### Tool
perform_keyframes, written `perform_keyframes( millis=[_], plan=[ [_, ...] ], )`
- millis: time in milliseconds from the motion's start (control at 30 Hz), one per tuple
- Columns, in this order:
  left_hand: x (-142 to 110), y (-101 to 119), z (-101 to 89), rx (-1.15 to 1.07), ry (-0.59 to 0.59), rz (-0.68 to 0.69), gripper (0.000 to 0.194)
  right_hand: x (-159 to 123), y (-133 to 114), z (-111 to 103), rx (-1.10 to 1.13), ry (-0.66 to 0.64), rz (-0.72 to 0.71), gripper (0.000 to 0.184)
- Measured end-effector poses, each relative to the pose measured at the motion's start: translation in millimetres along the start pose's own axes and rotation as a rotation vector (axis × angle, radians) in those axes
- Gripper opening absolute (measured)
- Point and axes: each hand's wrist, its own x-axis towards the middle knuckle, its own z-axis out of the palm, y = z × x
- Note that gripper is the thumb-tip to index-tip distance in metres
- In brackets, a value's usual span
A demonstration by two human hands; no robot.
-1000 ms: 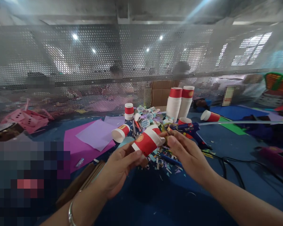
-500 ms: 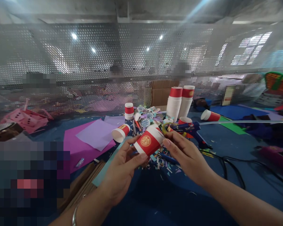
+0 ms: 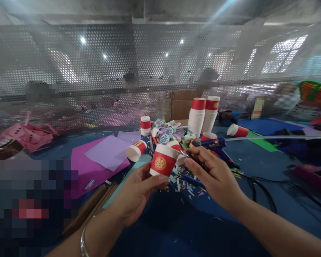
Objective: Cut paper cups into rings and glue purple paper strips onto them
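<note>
The cup (image 3: 162,162) was held up in the left hand (image 3: 135,192), above the near edge of the scrap pile. Its long axis ran nearly upright, leaning a little to the right, wide end up and narrow end down; the gold emblem faced the wearer. The left thumb pressed across the lower front, while the other fingers went round behind, mostly hidden. The right hand (image 3: 216,176) had thumb and forefinger pinched on a thin metal tool (image 3: 186,154), its tip close to the cup's right side; contact could not be told.

Five other loose cups showed: one just behind the held one (image 3: 173,144), one standing (image 3: 146,125), one lying at left (image 3: 136,150), one lying at right (image 3: 237,130), and one beyond the glue gun (image 3: 210,142). Two stacks (image 3: 196,117) stood farther back, side by side, before one cardboard piece (image 3: 183,104).

The one blue glue gun lay just beyond the right hand, which covered part of it. Round pieces (image 3: 164,139), too jumbled to count, and paper scraps (image 3: 186,185) crowded the middle. Leftward, a lilac sheet (image 3: 107,151) overlapped a magenta sheet (image 3: 80,171); rightward ran a black cable (image 3: 286,184).
</note>
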Motion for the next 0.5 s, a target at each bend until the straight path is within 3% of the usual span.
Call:
perform_keyframes(
  millis=[300,500],
  plan=[
    [4,-5,-3.2,0.017,0.077,0.157,0.04,-1,-10,7,0.001,-0.435,0.127,0.028],
    [7,-10,-9.2,0.084,0.063,0.229,0.047,0,-9,9,0.059,-0.482,0.171,0.03]
  ],
)
